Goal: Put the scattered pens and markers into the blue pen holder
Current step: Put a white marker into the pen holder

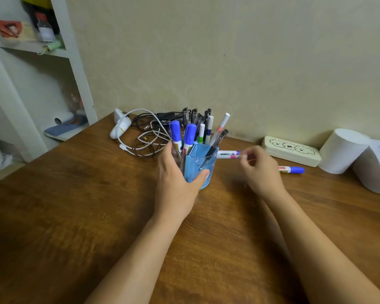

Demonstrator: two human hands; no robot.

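Note:
The blue pen holder stands mid-table, packed with several upright pens and blue-capped markers. My left hand wraps around its left and front side. To its right, my right hand pinches the end of a white pen with a pink band, which lies level just above the table. Right behind that one lies a second white pen with a blue end. A blue-capped white marker rests on the table beyond my right hand.
A tangle of cables and a white charger lie behind the holder on the left. A cream pencil case and toilet-paper rolls sit at the right by the wall. White shelving stands at the left.

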